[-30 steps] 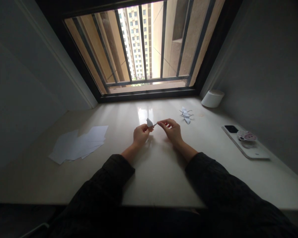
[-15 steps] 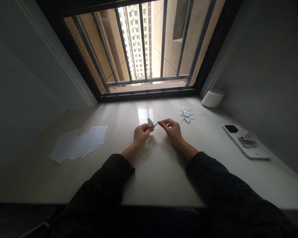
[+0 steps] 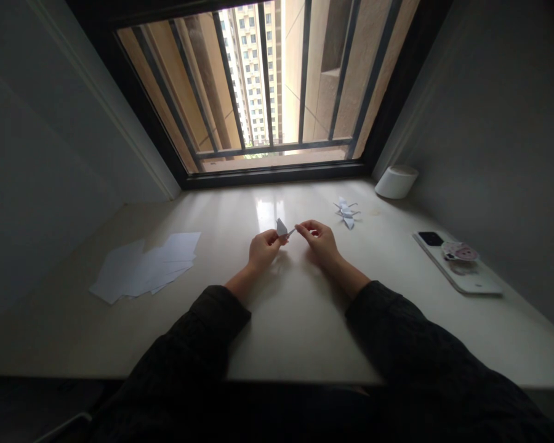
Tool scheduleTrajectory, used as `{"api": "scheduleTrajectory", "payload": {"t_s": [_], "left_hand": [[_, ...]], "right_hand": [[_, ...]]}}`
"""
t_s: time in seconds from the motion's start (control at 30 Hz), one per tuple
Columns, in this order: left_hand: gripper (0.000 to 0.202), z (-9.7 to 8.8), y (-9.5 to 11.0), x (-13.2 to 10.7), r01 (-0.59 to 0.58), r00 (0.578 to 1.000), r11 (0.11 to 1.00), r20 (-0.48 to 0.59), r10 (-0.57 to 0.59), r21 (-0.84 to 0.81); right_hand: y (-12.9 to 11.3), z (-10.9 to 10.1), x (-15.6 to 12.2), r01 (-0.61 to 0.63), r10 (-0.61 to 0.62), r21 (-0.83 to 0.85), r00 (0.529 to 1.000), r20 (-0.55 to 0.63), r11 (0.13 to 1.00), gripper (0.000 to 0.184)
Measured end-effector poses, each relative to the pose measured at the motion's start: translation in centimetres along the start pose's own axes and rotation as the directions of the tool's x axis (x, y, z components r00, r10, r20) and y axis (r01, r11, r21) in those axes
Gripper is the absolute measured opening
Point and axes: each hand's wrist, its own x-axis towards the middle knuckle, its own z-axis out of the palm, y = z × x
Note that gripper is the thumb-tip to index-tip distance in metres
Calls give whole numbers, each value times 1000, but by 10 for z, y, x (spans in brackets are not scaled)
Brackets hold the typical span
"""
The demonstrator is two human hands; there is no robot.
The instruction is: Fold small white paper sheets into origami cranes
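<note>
Between my hands is a small folded white paper crane [image 3: 282, 227], held just above the pale tabletop [image 3: 286, 332]. My left hand [image 3: 263, 248] is closed, pinching the crane's body between thumb and fingers. With thumb and forefinger my right hand [image 3: 319, 240] pinches the thin pointed tip on the crane's right side. Finished-looking paper cranes [image 3: 346, 213] lie close together beyond my right hand.
Loose white paper sheets [image 3: 150, 264] lie overlapping at the left. On the right rests a white phone [image 3: 459, 264] with a decorated grip on its back. A white cylindrical object [image 3: 396, 182] stands by the right wall, near the barred window [image 3: 277, 178].
The crane has shifted very slightly to the right and its wing has tilted a little. Both hands keep their pinch on it, almost unmoved.
</note>
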Motion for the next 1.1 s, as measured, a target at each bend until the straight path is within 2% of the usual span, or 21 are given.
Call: {"api": "scheduleTrajectory", "payload": {"t_s": [0.3,0.57,0.77,0.93,1.1], "left_hand": [[18,1,-1,-1,-12,1000,1000,6,12,-2],[20,0,-3,0,-1,1000,1000,28,1,-26],[18,0,-1,-1,14,1000,1000,16,-14,-25],[20,0,2,-1,31,999,999,18,-31,-17],[23,0,2,-2,21,1000,1000,23,-21,8]], "right_hand": [[9,-4,5,15,-12,-80,999,39,997,37],[3,-8,7,-39,36,88,999,39,995,37],[1,-8,4,-59,53,80,996,70,995,37],[9,-10,9,-23,23,1,996,91,1000,36],[11,-17,13,107,-88,-160,989,120,981,28]]}}
